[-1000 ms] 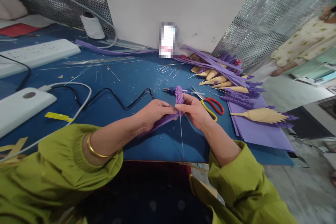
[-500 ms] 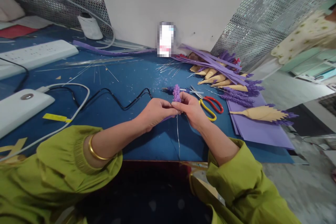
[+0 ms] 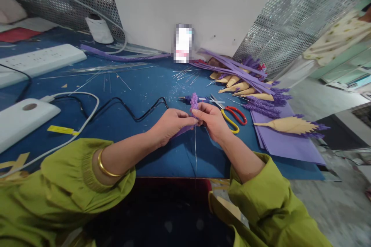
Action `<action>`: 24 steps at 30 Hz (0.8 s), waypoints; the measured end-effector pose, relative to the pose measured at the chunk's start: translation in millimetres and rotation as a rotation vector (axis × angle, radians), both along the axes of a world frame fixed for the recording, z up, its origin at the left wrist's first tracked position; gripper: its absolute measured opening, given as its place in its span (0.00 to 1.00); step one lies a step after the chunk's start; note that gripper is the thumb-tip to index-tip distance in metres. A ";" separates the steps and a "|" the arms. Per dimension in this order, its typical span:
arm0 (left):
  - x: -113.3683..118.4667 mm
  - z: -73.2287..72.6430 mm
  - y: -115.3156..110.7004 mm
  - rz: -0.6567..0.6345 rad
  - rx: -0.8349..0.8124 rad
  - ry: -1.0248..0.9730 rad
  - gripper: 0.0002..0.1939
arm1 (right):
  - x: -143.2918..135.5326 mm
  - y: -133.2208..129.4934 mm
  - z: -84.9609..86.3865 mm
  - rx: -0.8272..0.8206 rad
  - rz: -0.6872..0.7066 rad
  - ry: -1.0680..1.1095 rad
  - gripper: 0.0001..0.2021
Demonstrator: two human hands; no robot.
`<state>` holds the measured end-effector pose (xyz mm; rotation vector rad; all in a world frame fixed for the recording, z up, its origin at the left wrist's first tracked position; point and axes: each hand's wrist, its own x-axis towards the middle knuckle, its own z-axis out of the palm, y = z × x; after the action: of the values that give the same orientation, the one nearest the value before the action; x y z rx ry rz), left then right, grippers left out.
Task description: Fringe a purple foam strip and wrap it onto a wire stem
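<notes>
Between my two hands, over the middle of the blue table, a purple paper lavender flower [image 3: 194,101] stands upright. Its bare wire stem [image 3: 195,150] hangs down below my fingers. My right hand [image 3: 213,119] pinches the flower near its base with thumb and fingers. Pressed together just left of it, the fingers of my left hand [image 3: 172,125] hold a purple paper strip [image 3: 183,131] that runs to the flower's base. A blue pen-like tool [image 3: 199,99] lies right behind the flower. Scissors [image 3: 228,114] with one red and one yellow handle lie beside my right hand.
Purple strips [image 3: 240,70], wrapped lavender stems [image 3: 237,85] and purple sheets [image 3: 285,144] lie at the right. White power strips [image 3: 43,60], a thread spool [image 3: 99,29] and a black cord [image 3: 124,106] occupy the left. A phone [image 3: 183,44] leans against the wall. Someone in patterned clothing [image 3: 333,42] is at far right.
The flower and wire have shifted slightly left, and my right thumb sits a little higher on the flower. More of the purple strip shows under my left hand.
</notes>
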<state>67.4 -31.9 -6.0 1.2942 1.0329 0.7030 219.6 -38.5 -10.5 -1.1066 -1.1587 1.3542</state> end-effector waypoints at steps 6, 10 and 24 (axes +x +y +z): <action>2.0 -0.1 -0.5 0.032 -0.006 -0.032 0.08 | -0.2 0.4 -0.9 0.005 0.022 0.001 0.14; -0.2 -0.1 1.4 0.025 -0.163 -0.200 0.08 | 5.2 0.0 0.1 -0.032 0.097 0.081 0.12; -8.0 8.3 4.2 -0.113 -0.358 -0.228 0.08 | 17.4 3.1 3.5 -0.036 0.210 0.122 0.14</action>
<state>59.4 -27.7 2.3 0.9306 0.8467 0.5355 237.0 -35.4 -7.0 -0.9331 -1.1901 1.5868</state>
